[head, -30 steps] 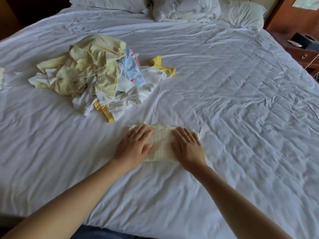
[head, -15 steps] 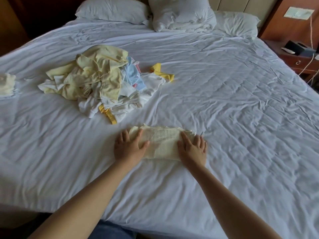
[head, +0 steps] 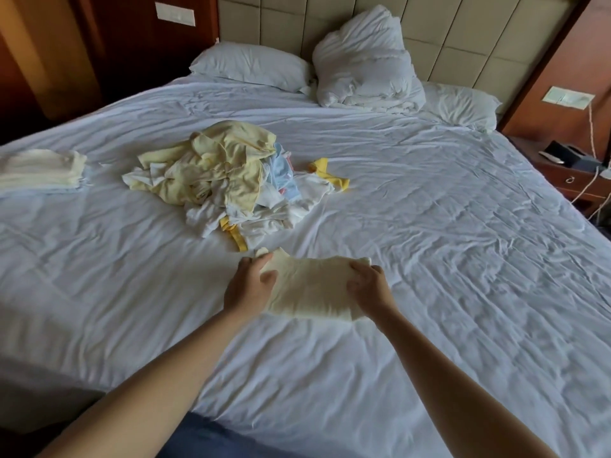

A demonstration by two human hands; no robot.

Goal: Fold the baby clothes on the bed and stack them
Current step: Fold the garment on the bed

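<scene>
A folded cream garment (head: pixel 310 292) is held near the middle of the view, over the near part of the bed (head: pixel 463 259). Its left end is gripped by the left hand (head: pixel 248 285) and its right end by the right hand (head: pixel 370 287), each with the thumb laid on top and the fingers curled under the cloth. Whether it is clear of the sheet cannot be told for certain, though a shadow under its lower edge suggests it is. The chief risk is judged to be that the fold is lost in carrying: the cloth is soft and limp, it sags between the two grips, and a loose flap at its eleven o'clock corner could drop open. The stack of folded pieces (head: pixel 39 171), at ten o'clock and well apart, could be nudged askew if the garment is set down off-centre. The unfolded pile (head: pixel 231 180), at eleven o'clock just beyond the hands, is a crumpled heap of pale yellow, white and light blue cloth with bright yellow trim. The white sheet is thin and heavily creased.
</scene>
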